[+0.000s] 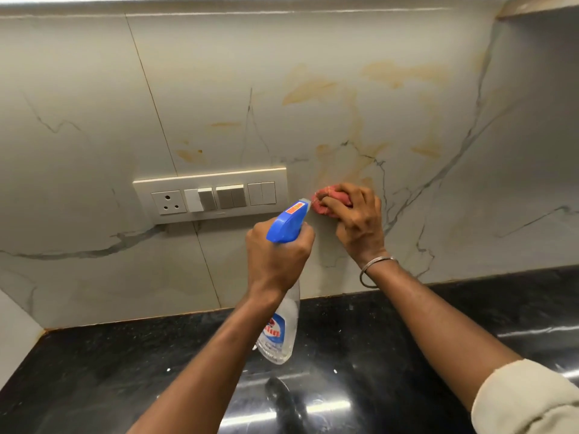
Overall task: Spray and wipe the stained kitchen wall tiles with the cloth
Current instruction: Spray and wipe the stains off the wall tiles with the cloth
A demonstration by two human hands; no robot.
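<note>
Arms (pixel 203 355) are raised; one crumpled pink cloth (pixel 324 200) is clutched in the right hand (pixel 357 219), one blue-headed clear spray bottle (pixel 286 222) in the left hand (pixel 277 256).

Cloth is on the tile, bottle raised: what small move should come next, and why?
Likely slide the red cloth upward with the right hand: orange stains streak the wall tile just above it. The left hand holds the spray bottle ready.

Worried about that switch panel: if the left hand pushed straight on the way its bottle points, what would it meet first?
Probably the pink cloth in the right hand, or the wall tile beside it, not the switch panel; depth is unclear.
</note>
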